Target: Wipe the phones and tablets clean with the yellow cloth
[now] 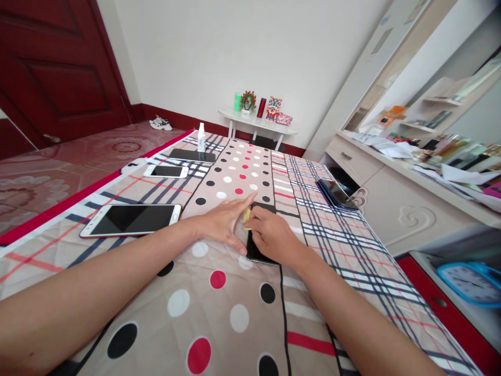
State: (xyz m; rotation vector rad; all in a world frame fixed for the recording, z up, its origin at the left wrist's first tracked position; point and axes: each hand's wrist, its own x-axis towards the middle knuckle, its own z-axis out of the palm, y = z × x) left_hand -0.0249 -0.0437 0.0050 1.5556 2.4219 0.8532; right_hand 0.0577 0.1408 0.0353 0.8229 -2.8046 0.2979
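Observation:
A black smartphone (256, 254) lies on the patterned bedspread, partly covered by my right hand (270, 232). That hand is closed around a small yellow pad (247, 218), perhaps sponge or cloth, which it holds against the phone's left side. My left hand (225, 222) lies spread along the left edge of the same phone, thumb near its lower corner, gripping nothing. To the left rests a large white smartphone (133, 219), its dark screen facing up. Farther back are a smaller white phone (167, 171), a black phone (191, 155) and a white spray bottle (201, 138).
Stacked dark phones (335, 193) lie near the bed's right edge. Beyond it stands a cluttered dresser (352, 159), with a blue alarm clock (472, 283) lower down. A small white table (258, 124) holding ornaments is against the far wall; shoes (160, 123) sit on the floor.

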